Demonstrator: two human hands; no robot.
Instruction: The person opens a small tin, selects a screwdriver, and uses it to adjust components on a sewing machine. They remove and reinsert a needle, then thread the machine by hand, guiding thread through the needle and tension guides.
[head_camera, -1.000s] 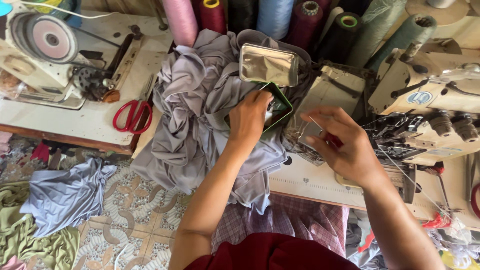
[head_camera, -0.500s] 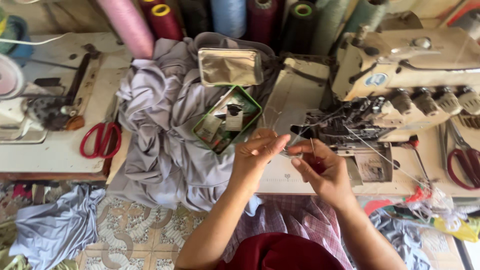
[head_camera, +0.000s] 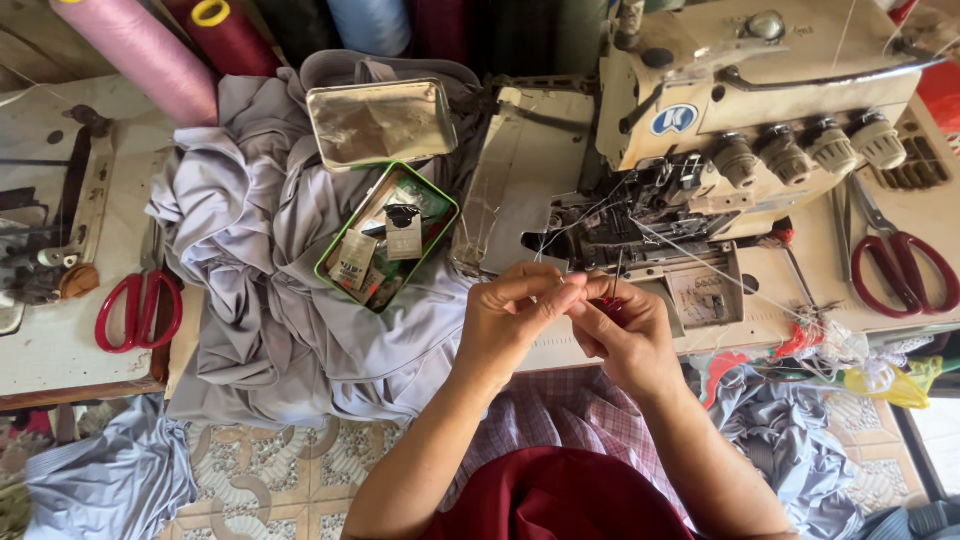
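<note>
Hands together at centre, left hand and right hand touching fingertip to fingertip just in front of the sewing machine. Left of them, open tin on heaped cloth, its lid propped just behind. Thread cones along the back. Scissors far left on a second table, another pair of scissors far right, beside the machine.
</note>
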